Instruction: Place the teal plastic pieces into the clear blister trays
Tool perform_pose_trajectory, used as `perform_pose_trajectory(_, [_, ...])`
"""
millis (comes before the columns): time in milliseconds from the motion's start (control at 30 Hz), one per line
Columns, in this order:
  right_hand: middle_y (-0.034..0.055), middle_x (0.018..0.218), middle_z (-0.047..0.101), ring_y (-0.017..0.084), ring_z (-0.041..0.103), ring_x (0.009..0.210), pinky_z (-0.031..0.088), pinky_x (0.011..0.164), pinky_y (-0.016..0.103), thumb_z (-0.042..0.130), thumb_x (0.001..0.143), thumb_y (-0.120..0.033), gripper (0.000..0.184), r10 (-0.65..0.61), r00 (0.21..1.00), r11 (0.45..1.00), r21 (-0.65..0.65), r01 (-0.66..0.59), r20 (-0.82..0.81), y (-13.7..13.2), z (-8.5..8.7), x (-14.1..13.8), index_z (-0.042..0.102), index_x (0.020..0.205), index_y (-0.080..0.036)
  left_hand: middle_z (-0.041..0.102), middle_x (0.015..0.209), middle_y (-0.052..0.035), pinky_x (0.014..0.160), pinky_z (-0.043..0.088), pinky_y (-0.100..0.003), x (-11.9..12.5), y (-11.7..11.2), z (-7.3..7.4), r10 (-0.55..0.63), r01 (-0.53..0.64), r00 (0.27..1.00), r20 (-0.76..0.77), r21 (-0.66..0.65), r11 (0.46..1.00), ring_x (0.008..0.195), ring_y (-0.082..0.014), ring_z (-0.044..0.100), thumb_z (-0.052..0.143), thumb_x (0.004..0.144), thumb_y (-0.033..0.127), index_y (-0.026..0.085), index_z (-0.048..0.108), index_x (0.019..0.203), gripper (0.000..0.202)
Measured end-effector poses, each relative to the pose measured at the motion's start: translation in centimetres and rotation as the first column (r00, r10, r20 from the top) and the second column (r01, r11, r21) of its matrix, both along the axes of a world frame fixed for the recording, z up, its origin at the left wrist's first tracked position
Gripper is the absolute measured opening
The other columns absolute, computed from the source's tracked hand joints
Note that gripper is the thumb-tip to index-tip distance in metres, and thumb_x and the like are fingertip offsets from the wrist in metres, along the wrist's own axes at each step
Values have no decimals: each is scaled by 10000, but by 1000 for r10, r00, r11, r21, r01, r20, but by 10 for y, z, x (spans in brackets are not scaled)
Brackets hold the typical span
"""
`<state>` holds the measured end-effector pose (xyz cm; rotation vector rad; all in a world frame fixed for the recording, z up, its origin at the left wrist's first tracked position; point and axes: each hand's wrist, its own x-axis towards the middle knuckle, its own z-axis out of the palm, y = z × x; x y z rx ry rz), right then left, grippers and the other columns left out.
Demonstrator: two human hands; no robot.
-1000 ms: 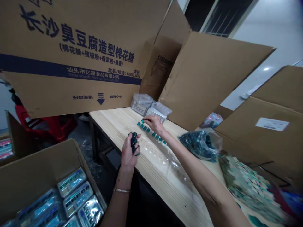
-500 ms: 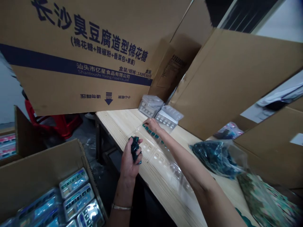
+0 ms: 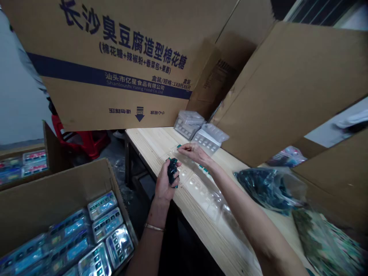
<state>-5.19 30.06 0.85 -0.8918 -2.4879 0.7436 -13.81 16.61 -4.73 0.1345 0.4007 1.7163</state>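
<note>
My left hand (image 3: 166, 183) is closed round a bunch of small teal pieces (image 3: 172, 173), held just off the near edge of the wooden table (image 3: 155, 143). My right hand (image 3: 193, 152) reaches across the table, fingers pinched near a teal piece (image 3: 179, 146) at the far end of a clear plastic blister tray (image 3: 201, 189). The tray lies lengthwise on the table and a few teal pieces sit in its pockets under my forearm.
Two stacks of empty clear trays (image 3: 188, 123) stand at the table's far end. A plastic bag of teal pieces (image 3: 264, 188) lies at right. Large cardboard sheets (image 3: 115, 57) wall the back. An open carton of packed blister cards (image 3: 97, 234) stands at lower left.
My right hand has shifted slightly toward the tray's far end. My left hand has kept its grip. The view has swung a little to the left.
</note>
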Motion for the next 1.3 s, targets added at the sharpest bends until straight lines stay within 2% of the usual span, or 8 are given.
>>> perform_pose_trajectory(100, [32,752,681,138,616,689,475,654,239,625,742,-340,267,70,995,967,-239,-86,-75,-38,11,13,682,900,-132,544,740,1,268,185,-104,8,0,-1,22,-23,996,-85,-14,1000,413,-11,385,599,757,383,135,541,851,272])
perform_pose_trajectory(200, [33,743,668,119,604,633,477,629,230,649,708,-292,211,15,990,967,-250,-49,-138,-57,10,20,688,824,-120,453,623,43,274,198,-113,17,0,-3,53,-55,987,-154,-8,998,400,-22,374,607,749,406,145,537,839,285])
perform_pose_trajectory(300, [11,668,656,114,608,600,486,619,231,644,720,-307,196,-84,964,933,-359,-12,-251,-59,4,23,675,807,-134,492,683,27,282,206,-114,21,0,-4,63,-62,981,-183,12,998,408,-17,377,605,751,409,150,547,895,303])
perform_pose_trajectory(433, [10,733,686,128,650,679,519,699,252,712,670,-324,241,-262,868,793,-606,-55,-421,-52,-3,28,658,842,-164,554,796,-11,287,203,-109,17,-1,-2,104,-112,977,-189,-30,993,417,-11,381,588,762,393,160,549,1010,343])
perform_pose_trajectory(567, [31,805,698,133,653,728,519,765,272,753,625,-278,291,-317,831,744,-663,-80,-456,-40,-7,29,684,885,-169,569,778,-16,285,196,-111,7,-1,-3,166,-178,969,-184,-52,983,408,-14,372,601,749,368,153,555,981,320])
perform_pose_trajectory(833, [29,751,699,148,626,712,482,707,256,659,644,-159,83,-215,931,963,-223,152,-295,-12,-22,-3,710,709,-157,568,747,-5,282,191,-115,-2,1,-10,279,-292,952,-127,-100,951,415,-24,386,615,728,341,159,540,909,268])
perform_pose_trajectory(1033, [24,703,695,147,625,644,483,627,238,632,657,-155,142,-229,948,965,-181,191,-222,-3,-40,-23,706,777,-143,560,728,4,282,185,-117,-7,1,-9,267,-273,961,-69,-104,956,402,-20,376,612,729,321,161,537,904,249])
perform_pose_trajectory(1300, [68,834,705,168,645,803,482,761,263,590,713,-84,151,13,989,977,214,20,-150,-1,-49,-31,703,785,-152,545,722,10,283,183,-113,-21,-4,-9,343,-342,939,0,-91,935,404,-16,373,597,738,296,160,534,880,207])
